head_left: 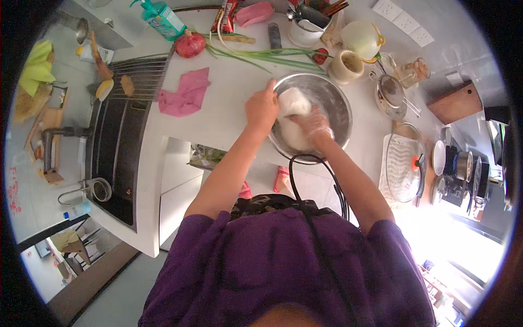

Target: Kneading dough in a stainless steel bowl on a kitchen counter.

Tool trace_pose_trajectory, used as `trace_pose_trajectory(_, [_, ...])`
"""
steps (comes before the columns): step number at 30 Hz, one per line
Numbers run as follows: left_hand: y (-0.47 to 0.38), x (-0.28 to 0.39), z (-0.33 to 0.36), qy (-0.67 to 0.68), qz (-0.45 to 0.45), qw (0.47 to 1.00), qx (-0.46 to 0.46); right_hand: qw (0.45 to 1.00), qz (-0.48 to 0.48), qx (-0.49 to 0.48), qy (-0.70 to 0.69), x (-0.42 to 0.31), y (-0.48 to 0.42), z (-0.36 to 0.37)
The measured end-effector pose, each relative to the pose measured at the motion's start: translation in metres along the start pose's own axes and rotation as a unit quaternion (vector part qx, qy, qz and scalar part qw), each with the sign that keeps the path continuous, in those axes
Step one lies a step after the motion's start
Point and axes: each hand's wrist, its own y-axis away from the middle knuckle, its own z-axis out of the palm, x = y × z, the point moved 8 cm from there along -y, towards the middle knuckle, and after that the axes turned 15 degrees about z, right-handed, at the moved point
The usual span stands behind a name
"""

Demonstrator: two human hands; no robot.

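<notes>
A large stainless steel mixing bowl (341, 110) stands at the counter's front edge. White dough (295, 133) lies in it, with one lump (294, 101) raised at the bowl's left side. My left hand (262, 107) grips the left rim of the bowl. Inside the bowl, my right hand (312, 124) wears a clear thin plastic glove and presses on the dough, its fingers at the raised lump. Part of the dough is hidden under the right hand.
A pink cloth (186, 93) lies left of the bowl, beside the black sink (116, 163). Behind the bowl are scallions (261, 55), a red onion (190, 43) and a stone mortar (346, 67). A strainer (391, 90) and a glass lid (402, 163) sit to the right.
</notes>
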Motion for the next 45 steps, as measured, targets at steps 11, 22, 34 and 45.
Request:
trace_pose_trajectory(11, [0.004, 0.002, -0.014, -0.004, 0.023, 0.996, 0.082, 0.990, -0.042, 0.118, 0.062, -0.024, 0.061, -0.057])
trace_pose_trajectory(22, [0.003, -0.004, -0.002, 0.014, -0.012, 1.000, 0.008, 0.970, -0.069, -0.159, 0.169, -0.017, -0.007, 0.008])
trace_pose_trajectory(34, [0.003, -0.011, -0.005, 0.044, -0.014, 0.999, 0.014, 0.936, -0.021, -0.283, 0.210, -0.058, -0.027, 0.036])
trace_pose_trajectory(45, [-0.018, -0.018, 0.001, 0.033, 0.024, 0.999, -0.023, 0.969, -0.147, -0.150, 0.130, -0.038, 0.039, 0.003])
